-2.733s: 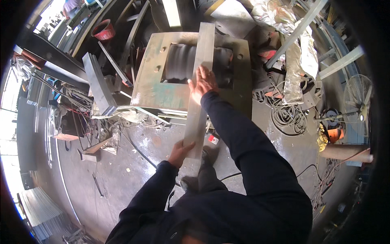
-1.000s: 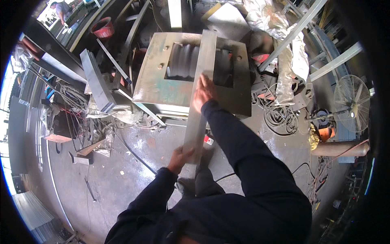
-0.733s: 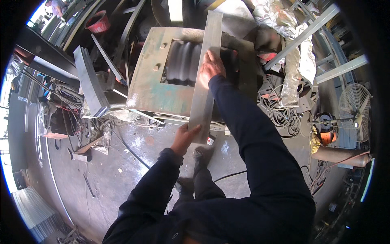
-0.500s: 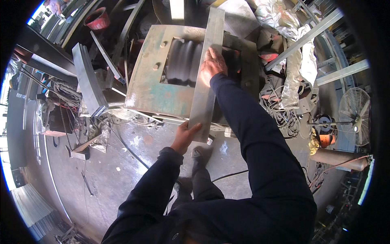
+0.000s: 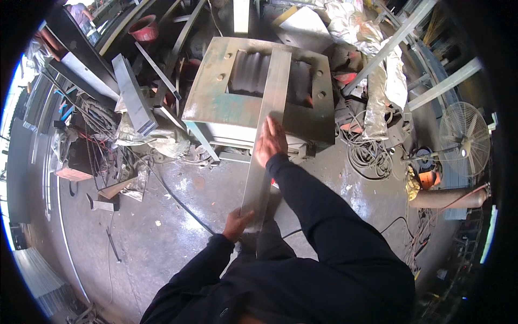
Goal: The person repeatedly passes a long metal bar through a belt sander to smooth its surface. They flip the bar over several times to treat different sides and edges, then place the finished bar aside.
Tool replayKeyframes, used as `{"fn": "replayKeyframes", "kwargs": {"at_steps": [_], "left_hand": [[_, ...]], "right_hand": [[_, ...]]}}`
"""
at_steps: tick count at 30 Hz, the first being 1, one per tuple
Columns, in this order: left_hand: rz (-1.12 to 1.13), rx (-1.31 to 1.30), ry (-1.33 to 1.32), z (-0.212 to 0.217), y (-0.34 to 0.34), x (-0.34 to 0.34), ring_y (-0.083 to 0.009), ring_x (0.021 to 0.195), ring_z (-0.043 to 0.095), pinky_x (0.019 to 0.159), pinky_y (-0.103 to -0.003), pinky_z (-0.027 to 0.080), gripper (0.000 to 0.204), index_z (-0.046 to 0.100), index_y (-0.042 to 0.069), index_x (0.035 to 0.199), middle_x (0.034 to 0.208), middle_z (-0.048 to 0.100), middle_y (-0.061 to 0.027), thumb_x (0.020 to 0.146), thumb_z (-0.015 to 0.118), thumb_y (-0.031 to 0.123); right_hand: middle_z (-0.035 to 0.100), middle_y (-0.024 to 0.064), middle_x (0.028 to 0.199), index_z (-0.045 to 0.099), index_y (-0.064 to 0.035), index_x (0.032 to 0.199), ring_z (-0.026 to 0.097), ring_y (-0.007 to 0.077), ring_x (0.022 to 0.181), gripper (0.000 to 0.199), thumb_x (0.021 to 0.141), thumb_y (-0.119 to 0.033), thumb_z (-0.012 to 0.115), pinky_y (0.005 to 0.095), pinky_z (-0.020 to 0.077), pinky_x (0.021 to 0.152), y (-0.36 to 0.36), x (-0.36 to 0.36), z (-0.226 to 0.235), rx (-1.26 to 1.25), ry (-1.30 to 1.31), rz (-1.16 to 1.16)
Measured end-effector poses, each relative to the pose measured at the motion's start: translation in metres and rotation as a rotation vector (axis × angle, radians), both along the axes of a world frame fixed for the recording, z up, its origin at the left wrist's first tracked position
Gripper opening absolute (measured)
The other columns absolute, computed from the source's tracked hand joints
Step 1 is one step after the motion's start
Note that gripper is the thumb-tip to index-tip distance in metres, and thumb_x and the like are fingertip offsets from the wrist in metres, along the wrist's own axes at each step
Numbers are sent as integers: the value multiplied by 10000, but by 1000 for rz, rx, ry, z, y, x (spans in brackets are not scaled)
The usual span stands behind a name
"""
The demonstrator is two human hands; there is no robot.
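A long flat metal bar [image 5: 275, 89] lies with its far end over the opening in the top of a worn green-grey machine [image 5: 216, 108]. Through that opening shows a dark, ridged roller [image 5: 251, 73], blurred along its length. The bar's near end juts out past the machine toward my body. Close to that near end, my left hand [image 5: 237, 224] grips the bar's left edge, thumb on top. My right hand [image 5: 271, 141] is closed over the bar about halfway along, just in front of the machine's near edge; its underside fingers are hidden.
Several grey metal bars [image 5: 132, 94] are stacked left of the machine. A red bucket [image 5: 143, 29] stands beyond them. Coiled cables [image 5: 369, 154] lie at right, near a standing fan [image 5: 464, 140] and a gas cylinder [image 5: 448, 198]. A black cable [image 5: 183, 202] crosses the floor. Another person [image 5: 81, 16] is far left.
Both hands have come back toward my body with the bar, so less of it lies over the machine. My right hand has left the space above the opening.
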State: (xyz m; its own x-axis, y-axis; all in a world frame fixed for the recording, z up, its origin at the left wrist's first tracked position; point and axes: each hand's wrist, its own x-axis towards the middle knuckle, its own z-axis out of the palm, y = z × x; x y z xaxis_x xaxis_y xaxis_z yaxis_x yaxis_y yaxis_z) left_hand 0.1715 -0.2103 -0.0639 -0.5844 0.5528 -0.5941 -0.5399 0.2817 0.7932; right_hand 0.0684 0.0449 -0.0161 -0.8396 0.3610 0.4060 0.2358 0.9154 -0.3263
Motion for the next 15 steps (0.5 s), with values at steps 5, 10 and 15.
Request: {"fn": "replayKeyframes", "kwargs": {"at_steps": [5,10,15], "left_hand": [[43,106,-123,-3,-74,62,-138,864,622,771,-286,505,362,622,-65,1145,990,679,-79,921,666,217],[85,126,-157,-10,-120,95,-136,875,626,784,-295,513,355,621,-51,1155,995,684,-80,919,675,209],[35,-109,213,-2,-135,94,-191,771,670,687,-331,528,358,631,-15,1016,900,702,-125,850,743,281]], "right_hand": [[347,222,1471,440,90,1341,341,388,1348,555,833,-130,486,459,252,1153,-73,66,-9,-70,-37,6],[353,215,1470,458,76,1332,343,367,1355,527,862,-161,480,455,256,1152,-114,97,-18,-76,-95,-10],[406,226,1432,458,68,1328,388,365,1330,560,916,-306,531,456,313,1115,-129,104,-23,-233,-32,-124]]}}
